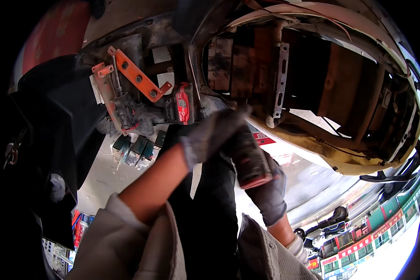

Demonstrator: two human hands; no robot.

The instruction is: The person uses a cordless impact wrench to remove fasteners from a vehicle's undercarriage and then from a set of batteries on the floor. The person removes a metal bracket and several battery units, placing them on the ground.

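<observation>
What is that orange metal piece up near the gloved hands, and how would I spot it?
Start at the big open cavity of the scooter body filling the upper right, then look left past the long thin tool shaft. There lies the orange bracket, a flat slanted strip above the left hand. Its bright orange paint and row of round holes set it apart from the dull grey parts around it.

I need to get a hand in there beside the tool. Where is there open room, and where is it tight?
Open: the dark cavity right of the slotted metal bracket. Crowded: left of the screwdriver shaft, where the orange bracket and red-labelled battery sit. The gloved left hand and right hand fill the middle.
</observation>
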